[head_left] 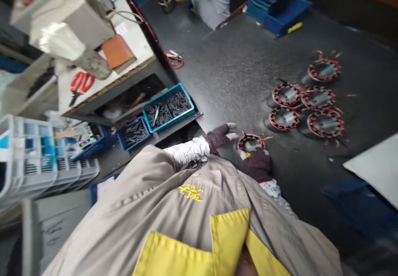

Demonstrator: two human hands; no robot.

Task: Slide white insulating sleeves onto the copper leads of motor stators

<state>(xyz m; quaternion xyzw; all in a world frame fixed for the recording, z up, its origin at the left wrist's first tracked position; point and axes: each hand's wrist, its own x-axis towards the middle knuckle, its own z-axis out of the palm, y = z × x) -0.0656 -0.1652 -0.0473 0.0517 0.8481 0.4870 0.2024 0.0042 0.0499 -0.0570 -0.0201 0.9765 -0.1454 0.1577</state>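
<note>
A motor stator (241, 143), a metal ring with orange-red and black windings and loose copper-coloured leads, stands on the dark bench close to my body. My right hand (259, 163), in a dark glove with bare fingertips, grips its near side; a small yellow spot shows by the fingers. Just left of the stator is my left hand (219, 137), also gloved, its fingers stretched out and apart, with nothing visible in them. White patterned sleeve covers run up both forearms.
Several wound stators (326, 122) stand at the right of the bench (214, 76). To the left are a blue-green bin (193, 109) of small dark rods, a smaller blue bin (121, 142), and a shelf with red-handled scissors (81, 83). A co-worker (214, 2) is across the bench.
</note>
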